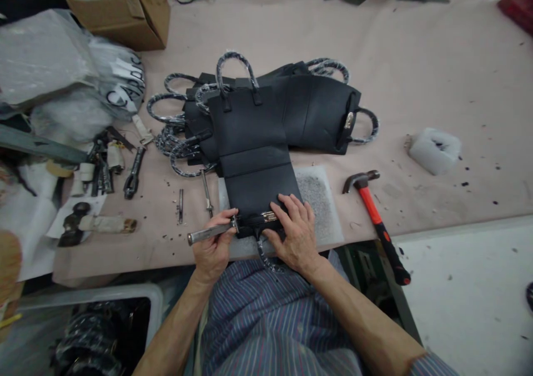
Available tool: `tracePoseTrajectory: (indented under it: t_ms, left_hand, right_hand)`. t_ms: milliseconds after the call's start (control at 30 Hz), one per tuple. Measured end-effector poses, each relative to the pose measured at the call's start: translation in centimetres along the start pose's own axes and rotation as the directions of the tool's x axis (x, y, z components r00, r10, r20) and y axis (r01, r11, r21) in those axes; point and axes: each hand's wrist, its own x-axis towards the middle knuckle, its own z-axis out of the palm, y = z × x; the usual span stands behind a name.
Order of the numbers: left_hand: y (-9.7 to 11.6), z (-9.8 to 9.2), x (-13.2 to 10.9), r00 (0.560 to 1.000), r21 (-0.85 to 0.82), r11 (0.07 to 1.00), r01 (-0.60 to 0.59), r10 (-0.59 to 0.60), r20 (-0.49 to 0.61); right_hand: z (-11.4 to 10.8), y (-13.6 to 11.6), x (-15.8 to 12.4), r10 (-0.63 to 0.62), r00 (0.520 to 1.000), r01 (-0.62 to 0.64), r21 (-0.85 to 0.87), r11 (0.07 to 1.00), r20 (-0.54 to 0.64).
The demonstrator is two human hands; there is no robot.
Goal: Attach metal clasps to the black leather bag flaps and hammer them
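Note:
A black leather bag piece (254, 148) lies unfolded on the table, its near end over a white cutting pad (322, 204). My left hand (212, 248) is closed round a metal punch tool (206, 234) held sideways against the bag's near edge. My right hand (293, 231) presses flat on that edge, fingers spread next to a small metal clasp (270, 216). A wrapped handle loop hangs off the table edge between my hands.
A red-handled hammer (377, 220) lies to the right. Several more black bags with wrapped handles (320, 109) are stacked behind. Pliers and small tools (133, 173) lie left, a cardboard box (125, 15) far left, a white block (435, 149) at right.

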Motion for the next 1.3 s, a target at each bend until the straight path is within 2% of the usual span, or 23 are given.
tracePoseTrajectory:
  t_ms: [200, 433, 767, 1000, 1167, 1300]
  left_hand:
    - [0.0, 0.2, 0.0, 0.997, 0.068, 0.996, -0.053, 0.049, 0.058]
    - [0.2, 0.4, 0.0, 0.998, 0.090, 0.995, -0.032, 0.027, 0.057]
    - [0.4, 0.6, -0.3, 0.984, 0.220, 0.961, -0.169, 0.154, 0.084]
    - [0.1, 0.5, -1.0, 0.989, 0.245, 0.959, -0.142, 0.127, 0.077]
    - [0.1, 0.5, -0.4, 0.983, 0.235, 0.958, -0.165, 0.141, 0.119]
    - [0.5, 0.8, 0.3, 0.987, 0.269, 0.952, -0.149, 0.124, 0.107]
  right_hand:
    - [0.0, -0.1, 0.0, 0.014, 1.000, -0.014, 0.002, 1.000, 0.006]
    - [-0.2, -0.2, 0.1, 0.024, 0.999, -0.024, 0.003, 1.000, 0.026]
    - [0.0, 0.0, 0.1, 0.011, 1.000, -0.011, 0.020, 1.000, 0.009]
    - [-0.2, -0.1, 0.1, 0.018, 1.000, -0.018, 0.038, 0.999, 0.008]
    - [-0.2, -0.1, 0.1, 0.024, 1.000, -0.024, 0.047, 0.999, 0.007]
    - [-0.4, -0.2, 0.2, 0.014, 1.000, -0.013, 0.054, 0.998, -0.009]
